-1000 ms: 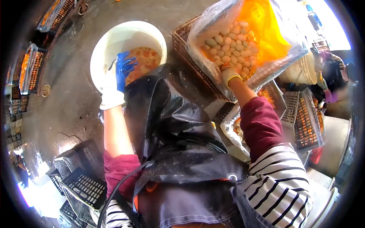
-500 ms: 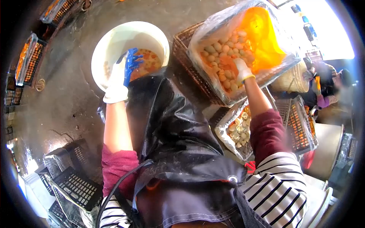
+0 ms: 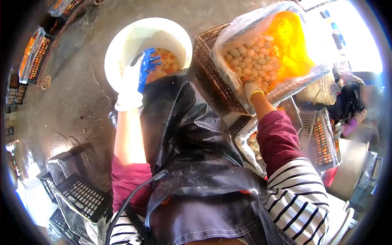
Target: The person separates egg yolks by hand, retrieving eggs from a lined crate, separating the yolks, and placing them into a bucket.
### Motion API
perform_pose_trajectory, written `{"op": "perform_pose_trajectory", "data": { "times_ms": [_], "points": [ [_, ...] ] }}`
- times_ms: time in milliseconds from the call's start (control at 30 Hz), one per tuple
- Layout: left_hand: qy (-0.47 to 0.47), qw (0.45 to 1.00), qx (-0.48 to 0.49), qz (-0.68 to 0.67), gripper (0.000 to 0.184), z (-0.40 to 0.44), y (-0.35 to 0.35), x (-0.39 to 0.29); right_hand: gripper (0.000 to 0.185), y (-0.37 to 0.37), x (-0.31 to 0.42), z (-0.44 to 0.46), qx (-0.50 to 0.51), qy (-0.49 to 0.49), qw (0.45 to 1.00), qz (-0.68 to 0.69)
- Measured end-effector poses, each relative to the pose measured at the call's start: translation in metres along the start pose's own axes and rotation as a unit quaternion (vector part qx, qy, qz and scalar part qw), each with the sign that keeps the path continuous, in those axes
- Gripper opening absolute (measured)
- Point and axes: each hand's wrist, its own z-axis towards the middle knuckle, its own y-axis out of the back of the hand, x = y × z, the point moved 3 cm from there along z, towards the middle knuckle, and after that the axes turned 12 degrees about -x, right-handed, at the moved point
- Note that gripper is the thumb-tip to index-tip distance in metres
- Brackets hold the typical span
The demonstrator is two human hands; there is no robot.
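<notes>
My left hand, in a white glove with what looks like a blue coating on palm and fingers, hangs inside a white bucket. Its blue fingers are curved to the right and stand apart, with nothing visible in them. Wet orange-brown matter lies at the bucket's bottom. My right hand, in a white glove with a yellow cuff edge, reaches into the near side of a plastic-lined crate. Many pale eggs fill it, beside a bright orange sheet. The right fingertips are hidden among the eggs.
A smaller lined container sits below the egg crate, partly under my right arm. Another lined crate stands to the right. Black crates are at lower left. Another person works at far right, near a pale tub.
My right hand has moved from the middle of the eggs toward the crate's near edge. My left hand stays in the bucket, in nearly the same pose. The whole view has shifted slightly.
</notes>
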Motion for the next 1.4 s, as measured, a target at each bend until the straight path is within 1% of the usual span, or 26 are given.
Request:
{"op": "perform_pose_trajectory", "data": {
  "times_ms": [33,100,167,267,300,333,367,400,467,500,533,600,633,700,733,767,800,867,933,1033,1133,1167,1267,1333,1367,1400],
  "points": [
    [0.005,1.000,0.000,0.000,0.038,-0.001,-0.002,-0.001,0.028,-0.005,-0.006,0.005,0.009,-0.033,0.999,0.028],
    [0.015,1.000,0.000,0.000,0.037,-0.002,-0.004,-0.003,0.027,-0.019,-0.013,0.018,0.022,-0.028,0.999,0.009],
    [-0.002,1.000,-0.005,0.007,0.037,-0.004,-0.009,-0.007,0.024,-0.035,-0.019,0.022,0.034,0.045,0.995,-0.085],
    [-0.021,0.999,-0.021,0.035,0.037,-0.012,-0.020,-0.019,0.022,0.049,-0.019,-0.007,0.103,0.114,0.987,-0.047],
    [-0.026,0.998,-0.030,0.047,0.037,-0.015,-0.021,-0.020,0.024,0.041,-0.036,-0.003,0.118,0.070,0.979,0.150],
    [-0.016,0.999,-0.027,0.041,0.038,-0.015,-0.021,-0.019,0.027,0.033,-0.053,0.002,0.137,0.024,0.930,0.340],
    [-0.007,0.999,-0.021,0.034,0.038,-0.015,-0.021,-0.019,0.029,-0.020,-0.081,0.025,0.189,-0.115,0.761,0.610],
    [0.000,1.000,-0.015,0.026,0.038,-0.015,-0.021,-0.019,0.032,-0.020,-0.082,0.030,0.214,-0.238,0.498,0.806],
    [-0.006,0.998,0.063,-0.007,0.041,-0.017,-0.023,-0.018,0.034,-0.003,-0.084,0.045,0.070,-0.040,0.653,0.753],
    [-0.012,0.995,0.096,-0.025,0.042,-0.019,-0.021,-0.020,0.035,0.032,-0.063,0.047,0.051,0.011,0.633,0.772],
    [0.017,0.977,0.144,-0.159,0.046,-0.026,-0.025,-0.025,0.036,0.070,-0.040,0.047,0.034,0.061,0.608,0.790],
    [-0.008,0.983,0.181,-0.028,0.048,-0.015,-0.017,-0.006,0.037,0.154,0.031,0.019,0.127,0.049,0.368,0.920],
    [-0.003,0.979,0.194,-0.065,0.047,-0.018,-0.018,-0.008,0.037,0.175,0.061,0.023,0.167,0.130,0.352,0.912],
    [0.004,0.974,0.200,-0.107,0.048,-0.019,-0.023,-0.009,0.032,0.197,0.109,0.028,0.212,0.069,0.401,0.888],
    [0.009,0.974,0.194,-0.113,0.048,-0.015,-0.024,-0.006,0.031,0.219,0.146,0.027,0.218,0.114,0.427,0.870],
    [-0.132,0.976,0.170,-0.034,0.048,-0.004,-0.020,0.001,0.030,0.231,0.167,0.024,0.231,0.131,0.421,0.867],
    [-0.115,0.976,0.165,-0.082,0.046,-0.009,-0.020,-0.004,0.030,0.240,0.184,0.023,0.243,0.146,0.417,0.864],
    [-0.098,0.978,0.133,-0.129,0.039,-0.015,-0.013,-0.014,0.031,0.237,0.212,0.038,0.233,0.120,0.464,0.846],
    [-0.063,0.962,0.086,-0.250,0.035,-0.033,-0.004,-0.027,0.032,0.230,0.218,0.058,0.246,0.139,0.428,0.858],
    [-0.054,0.951,0.044,-0.301,0.030,-0.021,0.002,-0.023,0.027,0.235,0.216,0.079,0.117,0.100,0.561,0.813],
    [-0.025,0.962,-0.023,-0.272,0.027,-0.011,0.004,-0.020,0.027,0.266,0.213,0.066,-0.090,0.128,0.617,0.772],
    [0.002,0.961,-0.029,-0.275,0.027,-0.008,0.003,-0.018,0.028,0.278,0.221,0.056,-0.144,0.177,0.658,0.718],
    [-0.045,0.970,-0.011,-0.238,0.029,-0.003,-0.001,-0.006,0.028,0.297,0.245,0.033,-0.078,0.241,0.774,0.580],
    [-0.029,0.971,0.006,-0.239,0.029,-0.007,0.000,-0.008,0.029,0.266,0.248,0.065,-0.022,0.294,0.641,0.709],
    [-0.021,0.971,0.009,-0.240,0.029,-0.010,0.003,-0.010,0.029,0.263,0.249,0.070,-0.038,0.325,0.649,0.686],
    [0.000,0.960,-0.012,-0.281,0.027,-0.010,0.003,-0.011,0.029,0.265,0.251,0.070,-0.042,0.320,0.666,0.673]
  ]
}}
